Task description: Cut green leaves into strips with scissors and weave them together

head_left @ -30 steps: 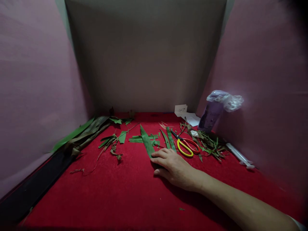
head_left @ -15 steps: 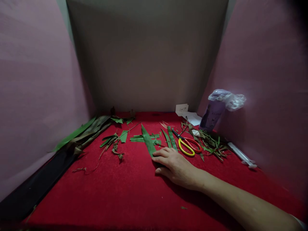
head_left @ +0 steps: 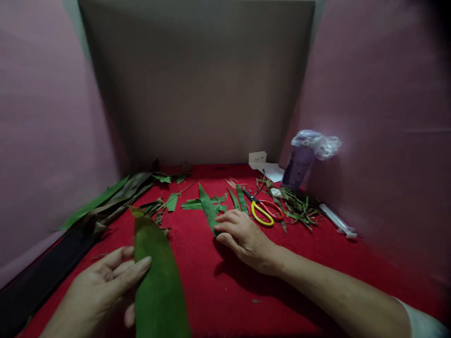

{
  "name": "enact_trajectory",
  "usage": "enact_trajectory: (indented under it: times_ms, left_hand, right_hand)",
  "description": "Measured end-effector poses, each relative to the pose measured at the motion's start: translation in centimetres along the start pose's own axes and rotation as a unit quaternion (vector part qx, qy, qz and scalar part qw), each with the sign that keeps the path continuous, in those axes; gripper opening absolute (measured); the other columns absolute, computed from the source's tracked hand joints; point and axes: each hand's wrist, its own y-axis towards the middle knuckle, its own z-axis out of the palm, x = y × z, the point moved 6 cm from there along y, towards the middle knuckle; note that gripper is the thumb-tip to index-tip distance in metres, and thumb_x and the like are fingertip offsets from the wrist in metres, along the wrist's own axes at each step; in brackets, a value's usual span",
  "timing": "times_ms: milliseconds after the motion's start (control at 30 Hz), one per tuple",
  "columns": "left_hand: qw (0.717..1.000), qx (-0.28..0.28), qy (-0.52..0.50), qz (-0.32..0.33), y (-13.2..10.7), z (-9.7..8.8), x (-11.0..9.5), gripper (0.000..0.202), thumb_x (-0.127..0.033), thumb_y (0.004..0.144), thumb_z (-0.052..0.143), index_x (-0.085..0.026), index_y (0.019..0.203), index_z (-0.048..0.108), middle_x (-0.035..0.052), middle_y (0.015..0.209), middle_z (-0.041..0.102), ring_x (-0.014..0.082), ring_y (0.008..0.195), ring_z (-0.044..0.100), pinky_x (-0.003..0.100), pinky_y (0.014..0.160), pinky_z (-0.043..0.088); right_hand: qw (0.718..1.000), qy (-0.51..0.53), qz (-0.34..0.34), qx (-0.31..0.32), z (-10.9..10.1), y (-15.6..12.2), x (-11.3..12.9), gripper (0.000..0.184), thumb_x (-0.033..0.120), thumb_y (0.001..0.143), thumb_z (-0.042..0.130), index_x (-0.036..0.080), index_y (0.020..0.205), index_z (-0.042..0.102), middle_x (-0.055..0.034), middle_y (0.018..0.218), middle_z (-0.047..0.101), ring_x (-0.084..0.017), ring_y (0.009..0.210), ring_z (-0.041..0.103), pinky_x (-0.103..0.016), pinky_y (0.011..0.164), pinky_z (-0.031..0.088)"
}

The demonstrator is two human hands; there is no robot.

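Note:
My left hand [head_left: 105, 286] pinches a broad green leaf [head_left: 157, 281] by its edge, thumb in front and fingers behind. The leaf stands up with its brownish tip on top, and its lower end runs out of view. My right hand [head_left: 244, 239] has its fingertips and thumb closed at the lower end of a narrower pointed leaf [head_left: 207, 204]. Behind that leaf lie cut green leaf strips [head_left: 193, 205]. Just beyond my right hand are two slim leaf pieces [head_left: 241, 197] and scissors [head_left: 264, 211] with one yellow and one red handle.
Dry stems and leaves [head_left: 299, 206] lie at the right, beside a syringe [head_left: 338, 220] and a purple container [head_left: 299, 162] topped with clear plastic. White papers [head_left: 271, 171] lie at the back. Long leaves [head_left: 116, 192] and a black strip [head_left: 45, 277] line the left pink wall.
My left hand has come into view at the lower left with the broad leaf. My right hand stays at the narrower leaf, its thumb now closer to it. The view has shifted slightly.

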Motion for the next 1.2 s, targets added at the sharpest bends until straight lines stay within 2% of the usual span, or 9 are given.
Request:
enact_trajectory:
  times_ms: [133, 267, 433, 500, 667, 867, 967, 1100, 1200]
  left_hand:
    - [0.995, 0.085, 0.040, 0.035, 1.1, 7.1, -3.8, 0.049, -0.031, 0.049, 0.079, -0.017, 0.089, 0.053, -0.0024, 0.056, 0.062, 0.0128, 0.038, 0.052, 0.021, 0.030, 0.039]
    - [0.984, 0.158, 0.050, 0.069, 2.5, 11.9, -5.4, 0.032, -0.030, 0.058, 0.074, -0.016, 0.080, 0.054, -0.0016, 0.057, 0.062, 0.0120, 0.042, 0.053, 0.019, 0.031, 0.040]
    - [0.975, 0.208, 0.041, 0.067, 4.3, 14.9, -5.0, 0.026, -0.031, 0.063, 0.071, -0.014, 0.078, 0.057, 0.0013, 0.063, 0.063, 0.0104, 0.044, 0.054, 0.018, 0.033, 0.039]
    - [0.976, 0.210, 0.027, 0.060, 4.9, 15.3, -4.8, 0.027, -0.033, 0.064, 0.071, -0.014, 0.079, 0.059, 0.0013, 0.065, 0.062, 0.0086, 0.044, 0.052, 0.017, 0.035, 0.040]
    - [0.978, 0.194, -0.051, 0.049, 6.3, 14.9, -4.2, 0.027, -0.037, 0.066, 0.069, -0.013, 0.077, 0.061, 0.0010, 0.064, 0.061, 0.0093, 0.047, 0.053, 0.017, 0.035, 0.038]
    - [0.977, 0.188, -0.095, 0.020, 7.4, 14.0, -3.3, 0.024, -0.036, 0.068, 0.066, -0.013, 0.065, 0.058, -0.0027, 0.050, 0.054, 0.0078, 0.040, 0.047, 0.018, 0.035, 0.035]
    - [0.976, 0.198, -0.066, 0.062, 8.2, 13.0, -4.5, 0.028, -0.038, 0.069, 0.065, -0.012, 0.080, 0.063, 0.0027, 0.067, 0.064, 0.0104, 0.051, 0.054, 0.020, 0.043, 0.042]
    - [0.980, 0.077, 0.040, 0.178, 9.9, 10.6, -6.2, 0.029, -0.037, 0.071, 0.063, -0.014, 0.088, 0.063, 0.0049, 0.077, 0.068, 0.0137, 0.063, 0.059, 0.025, 0.061, 0.047]
    - [0.955, 0.113, 0.173, 0.215, 10.2, 11.5, -5.3, 0.025, -0.034, 0.074, 0.057, -0.016, 0.091, 0.064, 0.0074, 0.088, 0.068, 0.0195, 0.078, 0.061, 0.031, 0.069, 0.048]
  right_hand:
    - [0.990, 0.112, -0.012, -0.089, -1.6, -0.2, 0.4, 0.031, 0.031, 0.093, 0.037, 0.016, 0.089, 0.063, -0.0069, 0.089, 0.063, -0.018, 0.086, 0.053, -0.034, 0.082, 0.039]
    - [0.963, 0.244, 0.082, -0.076, -1.2, -0.1, -0.3, 0.028, 0.037, 0.090, 0.042, 0.017, 0.091, 0.060, -0.0033, 0.078, 0.060, -0.015, 0.073, 0.055, -0.028, 0.068, 0.043]
    - [0.825, 0.499, 0.247, -0.100, 0.2, 0.1, -2.4, 0.024, 0.037, 0.073, 0.063, 0.017, 0.081, 0.053, 0.0039, 0.063, 0.055, -0.008, 0.052, 0.050, -0.021, 0.050, 0.041]
    - [0.787, 0.539, 0.283, -0.105, 0.5, 0.1, -3.0, 0.026, 0.036, 0.067, 0.067, 0.016, 0.077, 0.054, 0.0049, 0.059, 0.055, -0.007, 0.048, 0.049, -0.020, 0.049, 0.040]
    - [0.752, 0.564, 0.337, -0.052, 1.6, -0.3, -3.4, 0.031, 0.034, 0.061, 0.071, 0.015, 0.080, 0.055, 0.0032, 0.061, 0.060, -0.008, 0.048, 0.053, -0.021, 0.050, 0.042]
    - [0.767, 0.538, 0.348, -0.014, 2.5, -0.3, -3.5, 0.037, 0.041, 0.059, 0.073, 0.015, 0.076, 0.054, 0.0068, 0.049, 0.052, -0.004, 0.039, 0.040, -0.017, 0.041, 0.032]
    - [0.755, 0.529, 0.378, -0.081, 0.9, -0.2, -4.3, 0.036, 0.042, 0.060, 0.073, 0.016, 0.064, 0.049, 0.0068, 0.049, 0.050, -0.004, 0.040, 0.040, -0.015, 0.039, 0.029]
    - [0.756, 0.487, 0.385, -0.208, -2.3, -0.3, -6.2, 0.030, 0.041, 0.068, 0.068, 0.016, 0.068, 0.050, 0.0072, 0.050, 0.048, -0.004, 0.040, 0.038, -0.015, 0.037, 0.027]
    - [0.759, 0.473, 0.390, -0.217, -2.5, -0.5, -7.8, 0.029, 0.043, 0.070, 0.066, 0.017, 0.072, 0.052, 0.0045, 0.057, 0.054, -0.007, 0.046, 0.046, -0.018, 0.044, 0.035]
